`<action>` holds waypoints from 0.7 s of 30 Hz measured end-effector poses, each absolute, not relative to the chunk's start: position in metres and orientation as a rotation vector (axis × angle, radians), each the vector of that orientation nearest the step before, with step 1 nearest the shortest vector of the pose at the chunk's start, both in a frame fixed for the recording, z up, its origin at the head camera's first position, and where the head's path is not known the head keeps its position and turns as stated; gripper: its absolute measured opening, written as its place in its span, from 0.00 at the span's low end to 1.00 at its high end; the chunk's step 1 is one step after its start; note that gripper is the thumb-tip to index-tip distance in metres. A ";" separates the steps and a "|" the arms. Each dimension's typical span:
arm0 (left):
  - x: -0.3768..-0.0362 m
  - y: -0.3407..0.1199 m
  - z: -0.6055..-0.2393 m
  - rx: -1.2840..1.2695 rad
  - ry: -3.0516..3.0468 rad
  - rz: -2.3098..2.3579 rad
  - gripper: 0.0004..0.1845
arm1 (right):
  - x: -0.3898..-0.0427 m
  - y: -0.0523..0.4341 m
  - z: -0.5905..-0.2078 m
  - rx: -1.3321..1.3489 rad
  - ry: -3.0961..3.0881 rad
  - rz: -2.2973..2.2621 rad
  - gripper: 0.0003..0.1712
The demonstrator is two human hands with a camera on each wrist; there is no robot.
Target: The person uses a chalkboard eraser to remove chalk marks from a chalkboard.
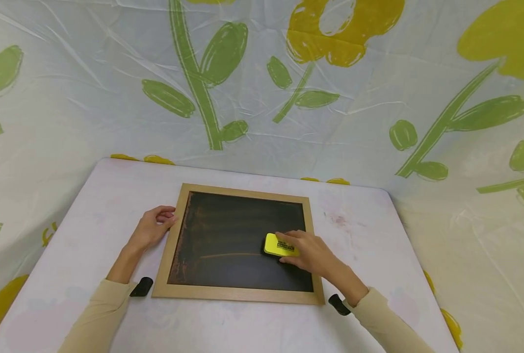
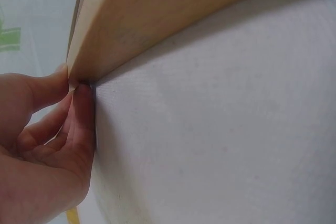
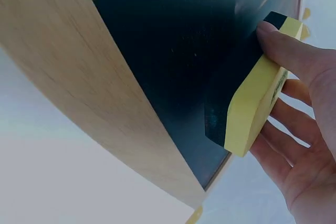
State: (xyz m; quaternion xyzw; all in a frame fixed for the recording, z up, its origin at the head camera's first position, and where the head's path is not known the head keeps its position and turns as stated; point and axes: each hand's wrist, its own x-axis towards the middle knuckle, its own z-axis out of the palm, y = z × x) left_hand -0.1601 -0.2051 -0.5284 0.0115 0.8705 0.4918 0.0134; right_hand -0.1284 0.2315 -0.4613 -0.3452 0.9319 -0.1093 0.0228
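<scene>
At far left, a beige left sleeve (image 1: 96, 311) leads up to the left hand (image 1: 150, 229), whose thumb and bent fingers pinch the left edge of a framed blackboard (image 1: 240, 220), the thumb tip against the wood. Just below that hand, beside the cuff, sits 1 black device (image 1: 142, 287). The blackboard lies on the white table (image 1: 368, 260) between the 2 hands, its pale wooden frame (image 1: 235, 293) nearest the person along the bottom rail. Close to the left hand, reddish-brown smudges (image 1: 180, 255) run down the dark surface; rightward from there, 1 thin orange-brown streak (image 1: 231, 255) stretches toward the right hand (image 1: 312, 253). That hand pinches a yellow eraser (image 1: 273, 244) with a black base and black print, thumb on 1 side and fingers on the other, over the blackboard's right half. Below the right hand, by the right sleeve (image 1: 387, 321), is a 2nd black device (image 1: 339, 305). Beyond both hands rises a pale cloth (image 1: 359, 139) patterned with yellow flowers and green leaves.
</scene>
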 end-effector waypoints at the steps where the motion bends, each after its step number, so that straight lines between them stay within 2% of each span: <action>1: -0.160 -0.205 -0.528 0.036 2.712 1.531 0.20 | -0.127 0.232 -0.461 -1.065 2.882 -0.340 0.39; 21: -0.160 -0.205 -0.529 0.027 2.694 1.531 0.21 | -0.107 0.241 -0.469 -1.049 2.885 -0.314 0.39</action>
